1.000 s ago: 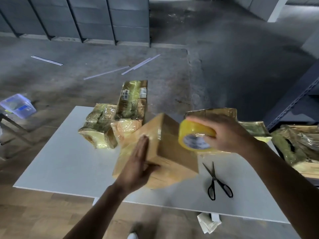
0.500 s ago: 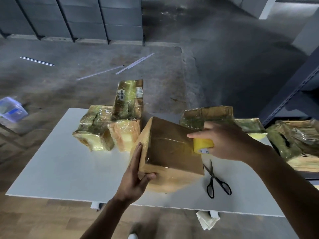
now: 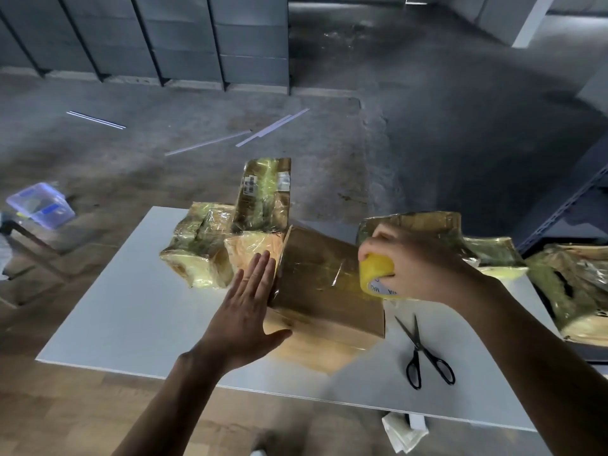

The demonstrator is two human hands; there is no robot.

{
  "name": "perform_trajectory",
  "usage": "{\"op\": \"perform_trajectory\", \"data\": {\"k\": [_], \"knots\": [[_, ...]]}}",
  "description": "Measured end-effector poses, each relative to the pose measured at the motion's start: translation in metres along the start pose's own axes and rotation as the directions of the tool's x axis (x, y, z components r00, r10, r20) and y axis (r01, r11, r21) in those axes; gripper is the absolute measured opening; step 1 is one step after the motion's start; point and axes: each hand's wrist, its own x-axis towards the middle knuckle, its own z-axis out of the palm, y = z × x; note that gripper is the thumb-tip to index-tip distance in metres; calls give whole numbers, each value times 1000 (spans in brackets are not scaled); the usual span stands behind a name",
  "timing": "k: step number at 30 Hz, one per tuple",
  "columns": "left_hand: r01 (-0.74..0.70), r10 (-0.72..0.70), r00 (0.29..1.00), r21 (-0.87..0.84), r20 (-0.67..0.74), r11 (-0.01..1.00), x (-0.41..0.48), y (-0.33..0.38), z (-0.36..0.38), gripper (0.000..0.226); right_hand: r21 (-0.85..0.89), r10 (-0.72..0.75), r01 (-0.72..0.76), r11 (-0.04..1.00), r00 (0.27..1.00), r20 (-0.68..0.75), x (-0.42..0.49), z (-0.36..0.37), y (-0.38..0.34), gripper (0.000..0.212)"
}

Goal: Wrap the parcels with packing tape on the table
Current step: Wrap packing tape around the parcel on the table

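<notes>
A brown cardboard parcel [image 3: 322,291], partly covered in clear tape, is tilted up at the middle of the white table [image 3: 125,311]. My left hand [image 3: 245,311] lies flat with straight fingers against the parcel's left side. At the parcel's upper right edge my right hand [image 3: 418,268] grips a yellow roll of packing tape [image 3: 376,276]. A strip of tape runs from the roll across the parcel's top face.
Several taped parcels [image 3: 230,235] stand at the table's far left, more taped parcels [image 3: 437,232] behind my right hand and at the right edge [image 3: 572,284]. Black scissors [image 3: 424,353] lie right of the parcel. A clear plastic box [image 3: 41,205] sits on the floor at left.
My left hand went from holding the parcel's lower left corner to lying flat against its left side. My right hand drew the tape roll across the parcel, which turned and tilted.
</notes>
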Motion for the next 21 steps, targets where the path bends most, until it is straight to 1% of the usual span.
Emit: {"op": "perform_trajectory", "data": {"k": [2, 5, 7, 8, 10, 12, 13, 15, 16, 17, 18, 20, 21], "knots": [[-66, 65, 998, 113, 8, 991, 8, 6, -13, 117, 5, 2, -2, 1000, 1000, -21, 3, 1, -2, 44], [-166, 154, 985, 189, 76, 968, 18, 14, -18, 113, 24, -22, 24, 999, 998, -54, 6, 5, -6, 43], [-160, 142, 984, 196, 105, 967, 23, 19, -17, 110, 5, -45, 46, 999, 996, -81, 8, 7, -6, 43], [-150, 132, 986, 192, 102, 970, 25, 21, -17, 109, 23, -43, 45, 999, 995, -95, 8, 7, -3, 43], [-143, 127, 987, 192, 94, 971, 24, 19, -17, 109, 125, -24, 38, 991, 994, -111, 4, 10, 6, 47], [-144, 127, 987, 206, 96, 968, 22, 16, -17, 111, 249, 2, 30, 968, 992, -127, -3, 14, 13, 55], [-144, 123, 987, 219, 105, 965, 22, 14, -16, 111, 329, 36, 11, 944, 990, -137, -6, 17, 15, 61], [-146, 117, 986, 265, 121, 953, 22, 14, -14, 109, 505, 147, -58, 861, 980, -138, -10, 21, 15, 70], [-143, 106, 985, 293, 136, 945, 22, 14, -14, 109, 555, 182, -84, 827, 976, -124, -10, 23, 15, 72], [-139, 96, 984, 309, 150, 941, 22, 14, -14, 109, 546, 169, -78, 834, 978, -119, -11, 23, 15, 70], [-133, 88, 984, 310, 153, 941, 20, 14, -15, 111, 476, 117, -44, 878, 985, -125, -11, 22, 16, 65], [-99, 66, 990, 279, 125, 955, 16, 8, -16, 113, 254, -6, 31, 967, 995, -99, -9, 15, 20, 52], [-76, 45, 991, 266, 123, 961, 12, 4, -15, 114, 131, -26, 33, 991, 998, -48, -8, 11, 22, 49]]}}
